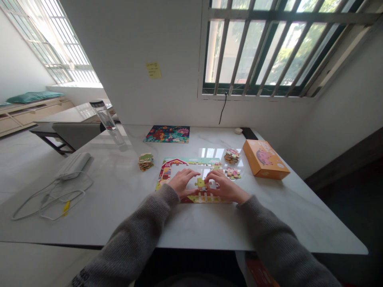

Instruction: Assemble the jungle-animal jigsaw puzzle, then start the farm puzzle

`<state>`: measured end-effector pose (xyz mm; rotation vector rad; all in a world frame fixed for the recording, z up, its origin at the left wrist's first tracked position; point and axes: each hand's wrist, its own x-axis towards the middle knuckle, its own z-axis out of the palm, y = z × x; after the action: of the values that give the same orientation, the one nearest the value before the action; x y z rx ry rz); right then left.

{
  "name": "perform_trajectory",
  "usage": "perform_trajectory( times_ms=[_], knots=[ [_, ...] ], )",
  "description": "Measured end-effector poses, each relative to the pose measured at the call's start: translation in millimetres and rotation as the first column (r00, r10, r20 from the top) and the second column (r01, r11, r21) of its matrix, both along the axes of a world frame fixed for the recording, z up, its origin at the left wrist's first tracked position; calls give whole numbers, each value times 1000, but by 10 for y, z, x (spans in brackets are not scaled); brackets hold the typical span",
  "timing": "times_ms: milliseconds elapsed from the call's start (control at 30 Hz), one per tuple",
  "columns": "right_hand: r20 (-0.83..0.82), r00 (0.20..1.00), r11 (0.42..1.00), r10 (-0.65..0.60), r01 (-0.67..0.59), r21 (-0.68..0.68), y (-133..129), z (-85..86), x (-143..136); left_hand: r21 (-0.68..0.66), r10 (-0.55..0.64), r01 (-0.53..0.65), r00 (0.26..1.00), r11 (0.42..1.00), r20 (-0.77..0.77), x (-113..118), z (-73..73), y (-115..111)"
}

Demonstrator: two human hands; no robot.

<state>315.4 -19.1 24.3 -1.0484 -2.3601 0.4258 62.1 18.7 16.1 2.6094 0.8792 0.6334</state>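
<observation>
A partly assembled puzzle lies on the white table, its border joined around an open middle with the white tabletop showing through. My left hand rests over its left-centre part, thumb and fingers spread apart with nothing between them. Across from it, my right hand is bent over a small joined group of green pieces near the lower middle. Its fingertips touch the right side of that group, and what exactly they pinch is too small to make out. Some loose pink pieces lie just right of the puzzle.
Piece stacks stand at left and right. An orange box is at right, a dark picture sheet behind. A glass bottle, a white device and its cable are at left; a black phone lies back right.
</observation>
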Motion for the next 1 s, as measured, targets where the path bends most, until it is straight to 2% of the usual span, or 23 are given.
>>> perform_trajectory(
  times_ms=[167,333,533,767,1000],
  knots=[
    [-13,999,999,-34,34,23,-13,-89,-133,31,-66,66,998,997,10,9,-40,7],
    [39,998,998,-42,40,56,2,-156,-170,54,-22,23,999,998,-24,-103,-113,9],
    [65,993,991,-102,95,99,-2,-193,-185,46,-10,11,1000,999,-18,-109,-166,30],
    [139,985,993,-98,88,75,-28,-199,-209,25,-37,38,999,999,-36,-102,-271,65],
    [150,984,995,-91,83,58,-18,-209,-184,55,-12,14,999,998,-35,-68,-356,97]
  ],
)
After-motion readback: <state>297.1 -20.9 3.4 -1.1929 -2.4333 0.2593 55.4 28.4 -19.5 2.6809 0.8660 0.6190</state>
